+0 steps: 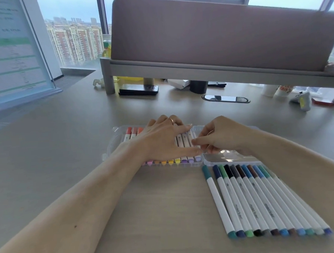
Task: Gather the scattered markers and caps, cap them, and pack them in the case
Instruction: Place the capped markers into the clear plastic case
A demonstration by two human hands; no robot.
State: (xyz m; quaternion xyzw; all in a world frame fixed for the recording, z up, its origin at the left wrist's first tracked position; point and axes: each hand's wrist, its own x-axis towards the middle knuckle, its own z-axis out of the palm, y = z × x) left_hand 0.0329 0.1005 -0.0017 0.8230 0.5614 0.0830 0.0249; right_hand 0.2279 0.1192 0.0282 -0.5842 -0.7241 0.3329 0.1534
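Head view, left hand (163, 141) flat, grip wide, pressing markers (133, 133) in case (112, 146), right hand (223, 136) grip pinching lilac marker (197, 158)

Pale daylight comes through tall windows (69, 7) with grey frames. Beyond the glass, high-rise apartment towers (74, 42) stand under a hazy sky. A mauve fabric partition (215, 36) on a grey shelf frame (178, 71) runs across the beige surface (84, 121), which has 1 oval cable grommet (225, 99) set in it. A printed sign holder (13, 57) stands at the left, with grey carpet (69, 79) behind it.
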